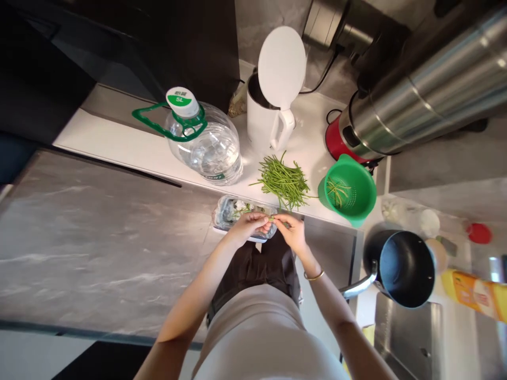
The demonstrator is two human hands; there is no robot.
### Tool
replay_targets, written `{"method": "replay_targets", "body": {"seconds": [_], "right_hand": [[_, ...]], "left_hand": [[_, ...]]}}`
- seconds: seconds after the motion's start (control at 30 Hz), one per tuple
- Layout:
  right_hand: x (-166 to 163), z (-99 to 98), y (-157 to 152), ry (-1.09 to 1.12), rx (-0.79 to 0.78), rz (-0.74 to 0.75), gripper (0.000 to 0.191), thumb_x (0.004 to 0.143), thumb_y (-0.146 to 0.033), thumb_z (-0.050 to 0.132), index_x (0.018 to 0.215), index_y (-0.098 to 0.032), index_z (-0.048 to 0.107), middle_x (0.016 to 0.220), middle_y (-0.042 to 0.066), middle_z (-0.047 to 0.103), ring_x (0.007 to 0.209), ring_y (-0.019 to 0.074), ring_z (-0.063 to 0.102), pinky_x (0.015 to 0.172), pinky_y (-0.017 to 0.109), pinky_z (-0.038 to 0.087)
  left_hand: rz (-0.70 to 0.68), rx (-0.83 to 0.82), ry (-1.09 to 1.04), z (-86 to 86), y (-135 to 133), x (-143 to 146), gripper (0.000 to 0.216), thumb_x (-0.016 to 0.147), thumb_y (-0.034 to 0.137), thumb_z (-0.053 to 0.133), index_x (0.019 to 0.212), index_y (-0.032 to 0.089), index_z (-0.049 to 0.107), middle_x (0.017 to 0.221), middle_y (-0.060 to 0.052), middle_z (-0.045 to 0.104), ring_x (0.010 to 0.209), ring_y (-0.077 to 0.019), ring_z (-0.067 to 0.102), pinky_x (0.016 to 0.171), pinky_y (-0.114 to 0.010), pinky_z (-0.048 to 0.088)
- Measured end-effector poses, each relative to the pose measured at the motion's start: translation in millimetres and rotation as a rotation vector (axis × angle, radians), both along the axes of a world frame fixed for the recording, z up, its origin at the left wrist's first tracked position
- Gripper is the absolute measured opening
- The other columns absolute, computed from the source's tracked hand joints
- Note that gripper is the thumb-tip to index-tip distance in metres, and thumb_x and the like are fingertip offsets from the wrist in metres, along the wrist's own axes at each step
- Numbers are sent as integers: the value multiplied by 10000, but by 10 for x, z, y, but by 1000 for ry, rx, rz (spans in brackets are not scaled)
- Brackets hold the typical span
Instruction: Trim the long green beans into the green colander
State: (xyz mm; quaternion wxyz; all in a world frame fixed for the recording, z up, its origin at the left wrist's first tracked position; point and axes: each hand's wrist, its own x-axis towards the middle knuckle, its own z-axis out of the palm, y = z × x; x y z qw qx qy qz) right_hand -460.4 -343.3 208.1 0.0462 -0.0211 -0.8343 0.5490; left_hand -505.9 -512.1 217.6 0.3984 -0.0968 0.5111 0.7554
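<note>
1. Head view: a small green stem [271,218] sits pinched between the fingertips of the left hand [253,224] and right hand [292,230], their thumbs and forefingers narrowed on it, above a lined bin [218,212].
2. The bin contains whitish and green scraps.
3. Just beyond, a stem pile [283,182] lies on the counter [253,182].
4. Right of it, a green colander [362,187] holds several stems [336,192].

open air above green stems [283,180], kettle [258,129] blocking behind, bottle [212,150] blocking left
</note>
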Motion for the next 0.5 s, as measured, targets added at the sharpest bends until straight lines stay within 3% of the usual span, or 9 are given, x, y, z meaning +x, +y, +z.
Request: {"method": "replay_targets", "body": {"seconds": [0.13,0.23,0.37,0.43,0.5], "right_hand": [[-10,-28,-8,-121,-312,-176,146,734,-314,695,828,-205,669,791,18,728,685,155,670,703,303,558],[-47,12,33,-141,-556,-275,172,714,-313,708,815,-204,621,815,14,726,628,124,647,686,297,553],[-90,80,98,-152,-747,-280,173,731,-305,691,848,-218,599,839,9,722,612,93,630,647,254,529],[-95,82,113,-167,-780,-255,166,747,-297,679,870,-226,594,851,6,723,611,90,632,639,250,526],[-90,62,108,-181,-768,-238,173,753,-304,673,884,-229,588,865,9,724,623,103,645,650,270,535]], "left_hand": [[7,51,26,-11,117,23,302,639,397,745,758,126,683,666,-29,661,589,-106,580,626,-251,488],[-3,-37,137,-78,136,12,283,682,409,689,741,133,668,670,-36,666,595,-126,584,615,-262,492],[-43,-452,423,-305,45,-23,134,721,268,602,749,152,661,696,-47,685,630,-162,613,650,-284,486],[-37,-645,510,-431,-17,-36,87,706,178,580,733,159,661,716,-56,690,665,-178,623,692,-300,475],[-32,-739,531,-511,-59,-34,101,701,132,567,704,164,663,718,-64,690,676,-185,625,708,-309,469]]}}
